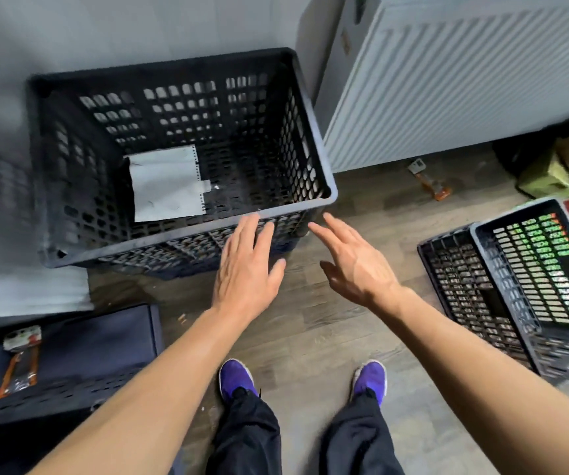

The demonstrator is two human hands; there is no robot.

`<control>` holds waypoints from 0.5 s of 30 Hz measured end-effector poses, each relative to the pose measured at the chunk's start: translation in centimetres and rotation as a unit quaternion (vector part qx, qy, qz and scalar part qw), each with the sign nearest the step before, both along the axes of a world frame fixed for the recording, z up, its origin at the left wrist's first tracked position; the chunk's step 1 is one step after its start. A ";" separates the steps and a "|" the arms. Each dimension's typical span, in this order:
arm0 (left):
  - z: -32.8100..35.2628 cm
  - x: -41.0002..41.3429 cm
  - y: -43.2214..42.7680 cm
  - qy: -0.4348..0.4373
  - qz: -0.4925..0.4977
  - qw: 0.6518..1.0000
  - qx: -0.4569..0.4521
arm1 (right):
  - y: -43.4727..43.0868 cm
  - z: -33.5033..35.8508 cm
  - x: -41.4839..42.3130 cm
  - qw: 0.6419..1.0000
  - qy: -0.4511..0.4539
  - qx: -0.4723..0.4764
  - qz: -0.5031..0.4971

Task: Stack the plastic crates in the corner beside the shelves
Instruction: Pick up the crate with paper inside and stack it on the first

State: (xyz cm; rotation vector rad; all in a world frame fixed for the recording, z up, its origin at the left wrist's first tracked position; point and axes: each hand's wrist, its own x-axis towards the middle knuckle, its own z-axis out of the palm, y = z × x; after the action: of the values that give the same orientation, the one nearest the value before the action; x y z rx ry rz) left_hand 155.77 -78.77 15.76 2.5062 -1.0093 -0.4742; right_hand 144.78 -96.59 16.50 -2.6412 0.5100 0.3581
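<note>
Presently: black perforated crate [180, 159], upper left of frame, judged stiff, light, best gripped at rim; left hand [247, 265] and right hand [355, 265] open-fingered, holding nothing.

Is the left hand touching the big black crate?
Cannot tell. In the head view the left hand, fingers straight, overlaps the near wall of the black crate below its rim, but this top-down angle shows neither contact nor gap.

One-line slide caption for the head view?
Open left hand and right hand at near rim of black crate; nested crates at right.
</note>
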 end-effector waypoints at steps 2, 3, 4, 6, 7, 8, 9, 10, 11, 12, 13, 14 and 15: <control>-0.1 -2.3 -0.5 0.024 -0.016 0.999 0.020 | -0.2 -0.4 -2.2 0.999 0.026 0.029 -0.025; -0.3 -3.3 -0.7 0.036 -0.021 0.999 0.034 | -0.4 -0.7 -3.4 0.998 0.040 0.041 -0.032; -0.4 -4.3 -1.0 0.047 -0.023 0.997 0.050 | -0.8 -0.9 -4.8 0.997 0.053 0.051 -0.036; -0.8 -6.3 -2.2 0.063 -0.026 0.995 0.077 | -1.8 -1.5 -7.8 0.994 0.077 0.068 -0.043; -1.0 -7.4 -2.9 0.066 -0.029 0.994 0.086 | -2.5 -1.8 -9.2 0.992 0.084 0.075 -0.049; -1.2 -8.3 -3.6 0.066 -0.034 0.993 0.093 | -3.1 -2.0 -10.6 0.991 0.090 0.081 -0.054; -1.5 -9.5 -4.7 0.063 -0.044 0.992 0.102 | -4.0 -2.3 -12.1 0.990 0.094 0.088 -0.061; -1.8 -10.8 -5.9 0.061 -0.056 0.990 0.111 | -4.9 -2.4 -13.6 0.989 0.097 0.092 -0.069; -2.0 -12.1 -7.4 0.062 -0.071 0.988 0.120 | -6.0 -2.5 -15.1 0.987 0.099 0.095 -0.079; -2.2 -13.5 -9.0 0.064 -0.086 0.986 0.125 | -7.0 -2.5 -16.6 0.986 0.101 0.098 -0.093; -2.3 -15.0 -10.8 0.066 -0.102 0.984 0.127 | -8.2 -2.5 -18.2 0.983 0.104 0.101 -0.108; -2.5 -16.4 -12.7 0.068 -0.116 0.983 0.126 | -9.4 -2.5 -19.6 0.982 0.104 0.103 -0.120; -2.5 -17.7 -14.4 0.067 -0.130 0.982 0.123 | -10.5 -2.5 -20.8 0.981 0.103 0.104 -0.128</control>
State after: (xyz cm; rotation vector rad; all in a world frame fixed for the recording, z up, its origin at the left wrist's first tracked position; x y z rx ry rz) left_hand 138.09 -93.17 13.22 2.5181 -1.3008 -0.8820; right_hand 123.94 -107.05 14.00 -2.3140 0.8215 0.5720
